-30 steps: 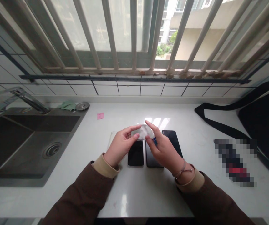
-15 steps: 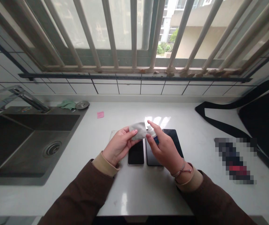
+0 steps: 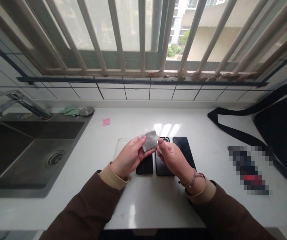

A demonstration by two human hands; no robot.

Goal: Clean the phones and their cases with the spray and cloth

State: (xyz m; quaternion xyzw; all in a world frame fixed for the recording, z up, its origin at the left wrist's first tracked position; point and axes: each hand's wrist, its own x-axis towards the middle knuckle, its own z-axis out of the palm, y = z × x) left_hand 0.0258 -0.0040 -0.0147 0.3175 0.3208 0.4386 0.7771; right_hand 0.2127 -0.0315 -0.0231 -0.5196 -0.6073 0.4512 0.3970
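A grey cloth [image 3: 150,140] is pinched in my left hand [image 3: 129,155], thumb on top and fingers beneath. Close at its right side, my right hand [image 3: 170,153] is closed, with a sliver of the white bottle [image 3: 158,142] showing at the fingertips; the rest of the bottle is hidden. Below the hands, a black phone [image 3: 145,166] lies on the counter. Beside it is a dark device [image 3: 164,168] with a round camera ring at its top, partly covered by my right hand. Farther right lies another dark slab [image 3: 183,146]. A clear flat item [image 3: 120,145] is partly behind my left hand.
At left is a sink [image 3: 30,156] with a faucet [image 3: 30,106], a green cloth [image 3: 69,111] and a metal strainer [image 3: 86,111]. A pink note [image 3: 106,121] lies on the counter. A black bag [image 3: 281,130] with a strap and a pixelated item [image 3: 251,170] are at right.
My right hand has turned and drawn its fingers in, so the bottle is now almost hidden. The cloth has shifted slightly right and tilted in my left hand. More of the middle device's top shows.
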